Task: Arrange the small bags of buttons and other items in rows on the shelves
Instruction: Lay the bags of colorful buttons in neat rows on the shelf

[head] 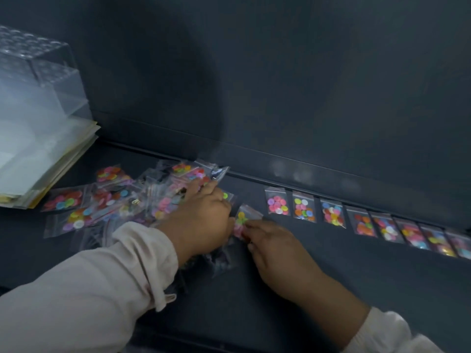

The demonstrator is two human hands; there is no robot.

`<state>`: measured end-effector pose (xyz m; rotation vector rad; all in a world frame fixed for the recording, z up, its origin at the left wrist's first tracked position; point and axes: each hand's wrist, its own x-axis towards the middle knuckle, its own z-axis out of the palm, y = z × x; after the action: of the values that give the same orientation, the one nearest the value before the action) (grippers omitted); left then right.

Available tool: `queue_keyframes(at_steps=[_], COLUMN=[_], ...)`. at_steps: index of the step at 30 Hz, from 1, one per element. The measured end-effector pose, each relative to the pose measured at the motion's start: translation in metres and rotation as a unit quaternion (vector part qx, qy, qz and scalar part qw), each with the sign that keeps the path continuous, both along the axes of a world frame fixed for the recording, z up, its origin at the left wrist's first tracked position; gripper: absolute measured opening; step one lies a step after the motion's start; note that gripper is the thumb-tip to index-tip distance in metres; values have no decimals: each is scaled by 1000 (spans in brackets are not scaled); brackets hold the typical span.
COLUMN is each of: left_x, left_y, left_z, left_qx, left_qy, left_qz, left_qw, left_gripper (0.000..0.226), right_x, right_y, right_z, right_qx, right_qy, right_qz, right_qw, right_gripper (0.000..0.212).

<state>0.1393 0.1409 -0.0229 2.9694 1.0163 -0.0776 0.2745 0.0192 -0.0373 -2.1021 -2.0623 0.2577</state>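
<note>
A loose pile of small clear bags of coloured buttons (122, 200) lies on the dark shelf (331, 276) at the left. Along the back of the shelf, a row of several button bags (334, 211) runs off to the right. My left hand (201, 220) rests on the right edge of the pile, fingers curled down among the bags; what it holds is hidden. My right hand (275, 248) pinches one small bag of yellow and pink buttons (242, 221) between the pile and the row. The picture is blurred by motion.
A stack of frosted plastic sheets and folders (43, 159) lies at the far left, with a clear plastic box (33, 62) on top of it. The shelf's dark back wall (280, 85) rises right behind the row.
</note>
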Motion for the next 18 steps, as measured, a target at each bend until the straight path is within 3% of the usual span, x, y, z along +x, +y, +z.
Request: queue_keyframes(at_steps=[8,13,16,18], left_x=[26,37,31,25], left_y=[-44,-71,-76,-78], left_z=[7,9,12,9], left_qx=[-28,-75,-75,-81], left_qy=[27,-36,-96,-82], left_qz=[19,-8,-5,-9], left_qw=[999,996,993,993], left_gripper=[51,53,37,24], right_x=[37,49,46,42], right_y=[-63,-82,-91,-95], right_z=[3,7,5,3], right_qx=[-17,-17,-5,-9], right_qy=[32,45,34,10], right_qz=[4,-33,-44,-31], right_qw=[999,998,998,999], right_gripper=[32,27,31,39])
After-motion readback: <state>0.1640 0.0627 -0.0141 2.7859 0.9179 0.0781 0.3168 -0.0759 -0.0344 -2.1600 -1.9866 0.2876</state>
